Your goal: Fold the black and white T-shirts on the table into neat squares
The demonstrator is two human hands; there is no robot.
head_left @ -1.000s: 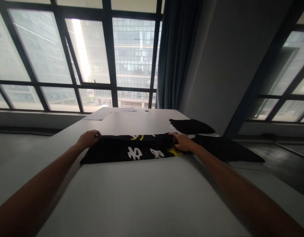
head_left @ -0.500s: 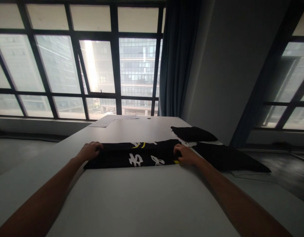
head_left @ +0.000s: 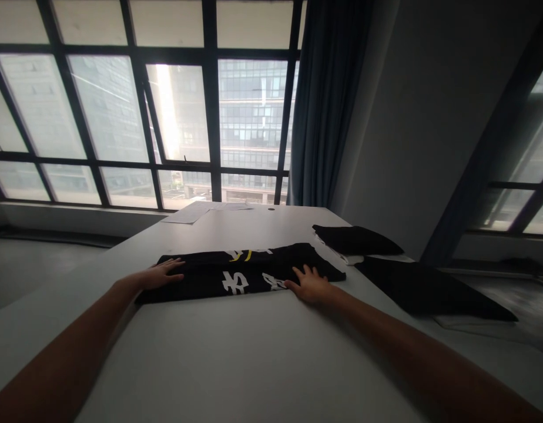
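A folded black cloth (head_left: 201, 276) with white characters and yellow marks lies across the white table (head_left: 227, 352); it looks like a garment, though its full shape is hidden by the folds. On its left end my left hand (head_left: 162, 274) rests flat, fingers stretched out. My right hand (head_left: 312, 285) lies on the near right part of the cloth, fingers spread and palm down. Neither hand grips the fabric. The cloth's right corner sticks out beyond my right hand.
Right of the cloth, two more folded black cloths lie on the table: a farther one (head_left: 357, 239) and a nearer one (head_left: 430, 288), with white material under them. Paper sheets (head_left: 185, 214) lie at the far left end. A blue curtain (head_left: 322, 117) hangs beside the window.
Both hands have gone from curled fingers at the cloth's ends to flat, spread fingers on it. The right hand has shifted slightly left, and the cloth's right corner now shows.
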